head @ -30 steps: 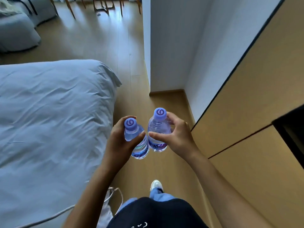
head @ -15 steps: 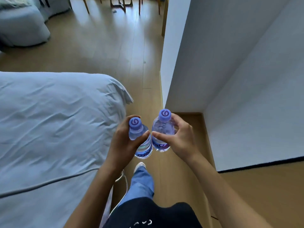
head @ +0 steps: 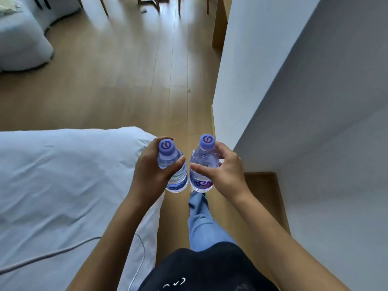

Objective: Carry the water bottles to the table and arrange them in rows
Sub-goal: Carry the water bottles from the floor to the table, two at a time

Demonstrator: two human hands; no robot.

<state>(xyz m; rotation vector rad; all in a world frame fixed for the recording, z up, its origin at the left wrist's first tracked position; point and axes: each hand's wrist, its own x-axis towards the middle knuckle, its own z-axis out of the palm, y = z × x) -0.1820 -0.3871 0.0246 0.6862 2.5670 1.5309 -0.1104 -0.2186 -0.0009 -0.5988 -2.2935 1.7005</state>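
I hold two small clear water bottles with purple caps, upright and side by side in front of my waist. My left hand grips the left bottle around its shoulder, thumb across the front. My right hand grips the right bottle the same way, fingers behind it. The two bottles nearly touch at their lower bodies. No table top is in view, only wooden legs at the far top edge.
A bed with a white duvet fills the left, a grey cable lying on it. A white wall corner stands on the right. Wooden floor runs ahead between them toward chair legs and a white sofa.
I have walked forward along the bed: the wooden cabinet on the right has left the view and the wall corner is closer. Both hands still hold the bottles, now slightly further apart.
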